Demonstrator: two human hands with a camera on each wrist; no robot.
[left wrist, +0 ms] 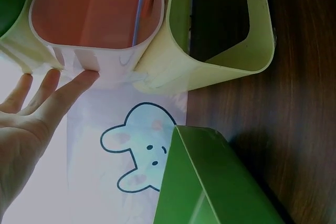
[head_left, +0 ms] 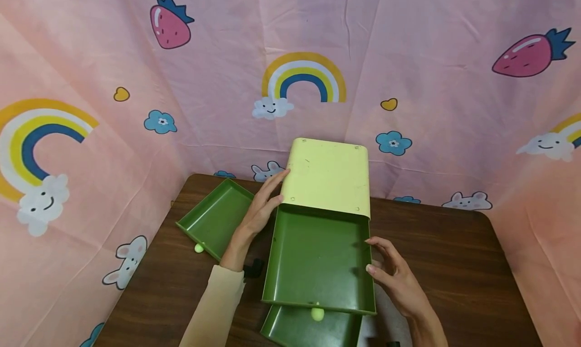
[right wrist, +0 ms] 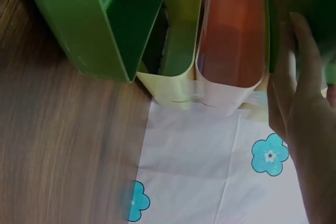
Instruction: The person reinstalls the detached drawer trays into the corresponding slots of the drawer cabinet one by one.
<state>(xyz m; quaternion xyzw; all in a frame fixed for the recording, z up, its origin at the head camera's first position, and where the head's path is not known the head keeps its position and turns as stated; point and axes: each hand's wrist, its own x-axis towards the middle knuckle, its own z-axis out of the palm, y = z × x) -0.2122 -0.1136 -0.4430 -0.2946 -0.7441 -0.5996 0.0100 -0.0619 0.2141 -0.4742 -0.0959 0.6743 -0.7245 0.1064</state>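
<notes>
At the bottom centre of the head view, a lower green plastic drawer protrudes beneath a wider green plastic drawer with a pale round knob. This upper drawer is pulled out of the pale yellow plastic drawer cabinet, at frame centre on the dark wooden tabletop. The right hand is open, fingers lightly bent, fingertips touching the upper drawer's right wall. The left hand is open, fingers straight against the cabinet's left side. A third green plastic drawer lies detached at centre left.
</notes>
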